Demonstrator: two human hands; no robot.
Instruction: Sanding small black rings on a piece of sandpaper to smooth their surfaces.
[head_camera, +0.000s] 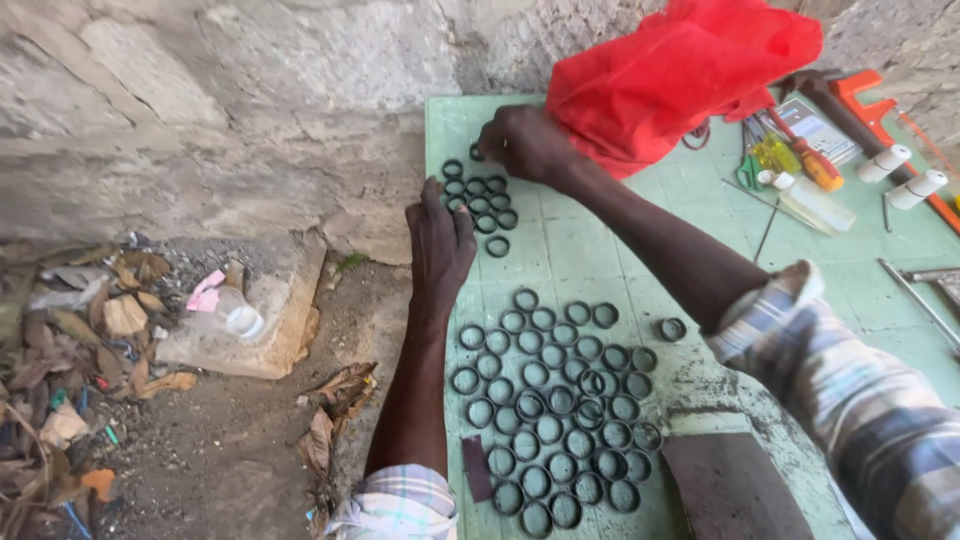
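My left hand (438, 243) rests on the left edge of the green table (600, 250), fingers together, just below a small cluster of dark rubber rings (480, 200). At the table's far end, my right hand (525, 142) is curled over the top of that same cluster, next to a red cloth bag (680, 75); whether it pinches a ring is hidden. A large group of several dark rings (555, 410) lies spread out nearer to me, and one ring (672, 329) sits apart to its right.
Screwdrivers (800, 155), green-handled scissors (750, 172), a clear bottle (815, 200), white tubes (900, 175) and an orange tool (860, 95) lie at the table's far right. A dark flat block (735, 490) sits at the near edge. Stone wall, rubble and litter (100, 340) lie left.
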